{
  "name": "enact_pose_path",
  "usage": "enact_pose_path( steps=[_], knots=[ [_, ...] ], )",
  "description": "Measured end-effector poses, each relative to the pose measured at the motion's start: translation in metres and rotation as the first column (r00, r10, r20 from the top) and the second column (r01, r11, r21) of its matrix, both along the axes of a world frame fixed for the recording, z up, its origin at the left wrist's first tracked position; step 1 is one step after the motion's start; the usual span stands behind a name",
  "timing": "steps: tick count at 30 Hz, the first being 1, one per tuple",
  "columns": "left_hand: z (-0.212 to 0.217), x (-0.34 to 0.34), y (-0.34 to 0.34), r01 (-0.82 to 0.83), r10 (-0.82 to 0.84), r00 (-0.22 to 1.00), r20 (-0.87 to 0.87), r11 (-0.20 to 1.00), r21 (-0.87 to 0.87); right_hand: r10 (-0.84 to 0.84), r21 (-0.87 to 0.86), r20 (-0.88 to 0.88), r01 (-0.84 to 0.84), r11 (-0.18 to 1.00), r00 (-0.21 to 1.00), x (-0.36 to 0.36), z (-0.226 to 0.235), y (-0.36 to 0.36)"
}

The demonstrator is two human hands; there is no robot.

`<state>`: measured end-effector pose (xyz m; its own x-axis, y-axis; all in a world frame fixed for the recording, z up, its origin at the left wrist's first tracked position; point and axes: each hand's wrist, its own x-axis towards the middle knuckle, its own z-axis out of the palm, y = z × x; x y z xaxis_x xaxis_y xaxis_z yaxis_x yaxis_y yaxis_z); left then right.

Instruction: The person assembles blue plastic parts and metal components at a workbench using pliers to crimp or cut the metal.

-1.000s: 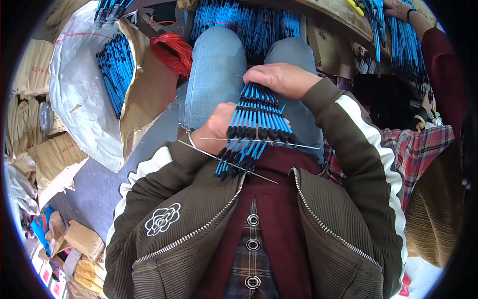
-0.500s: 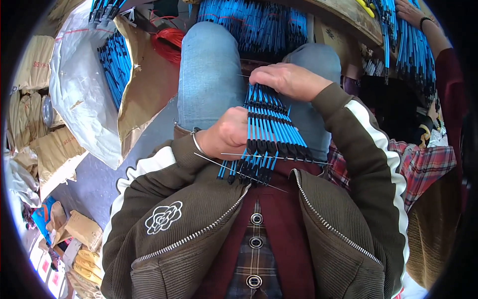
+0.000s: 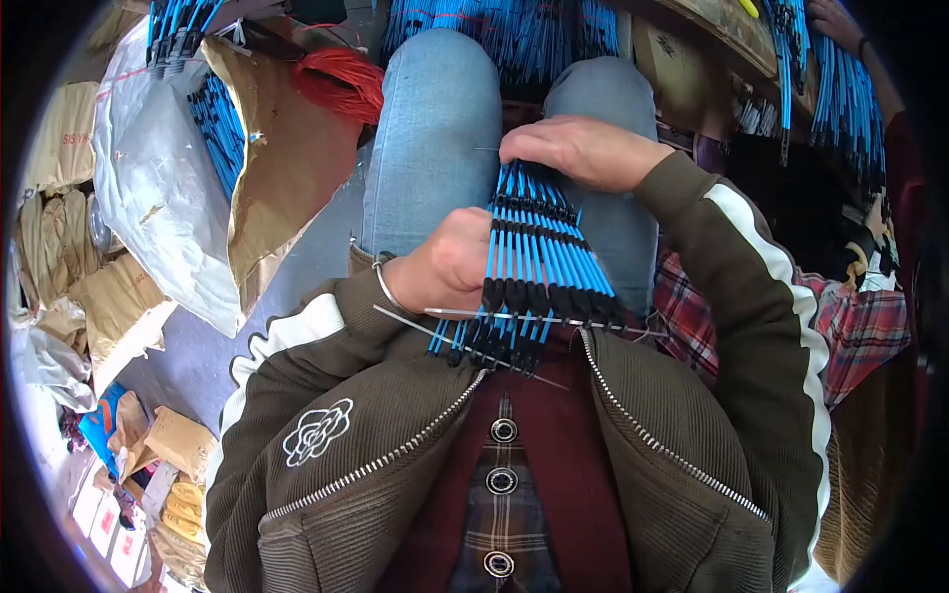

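Observation:
Over my lap lies a linked bundle of blue rods with black end pieces [image 3: 542,259], in rows, with thin metal rods passed through them. My left hand [image 3: 458,252] is closed on its left side, fingers curled behind the rods and partly hidden. At the far end, my right hand [image 3: 563,150] is closed over the bundle's top, its fingertips mostly out of sight. A thin metal tip [image 3: 484,148] pokes out to the left of those fingers. Close to my jacket, a long thin metal rod [image 3: 460,312] sticks out leftward below the left hand.
At left stands a paper sack [image 3: 287,188] in white plastic, with more blue rods [image 3: 217,128]. Red cord [image 3: 339,84] lies behind it. Blue bundles [image 3: 539,40] sit beyond my knees; others hang at the right [image 3: 845,109], near another person's hand [image 3: 835,25]. Cartons and paper bags lie at left.
Both hands keep their hold on the bundle and have hardly moved. The view has shifted slightly. At the upper right, the other person's hand has moved toward the picture's edge.

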<state>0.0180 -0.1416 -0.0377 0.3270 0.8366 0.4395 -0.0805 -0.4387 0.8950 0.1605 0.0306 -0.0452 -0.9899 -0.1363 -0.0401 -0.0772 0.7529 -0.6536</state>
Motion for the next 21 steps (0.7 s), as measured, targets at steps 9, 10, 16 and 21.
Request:
enact_pose_path(
  steps=[9,10,16,21],
  knots=[
    [0.036,-0.009,0.043,0.023,-0.015,0.996,0.083,0.996,-0.09,-0.042,-0.124,0.154,0.061,0.99,0.987,0.004,-0.004,0.018],
    [0.039,-0.01,0.049,0.063,-0.05,0.994,0.095,0.988,-0.142,-0.057,-0.157,0.175,0.085,0.984,0.983,0.004,-0.007,0.021],
    [0.035,-0.005,0.071,0.053,0.038,0.968,0.248,0.936,-0.348,-0.06,-0.227,0.378,0.156,0.961,0.924,0.002,0.019,0.038],
    [0.039,-0.002,0.071,0.079,0.064,0.944,0.323,0.909,-0.409,-0.061,-0.364,0.259,0.156,0.918,0.964,0.012,0.02,0.055]
  ],
)
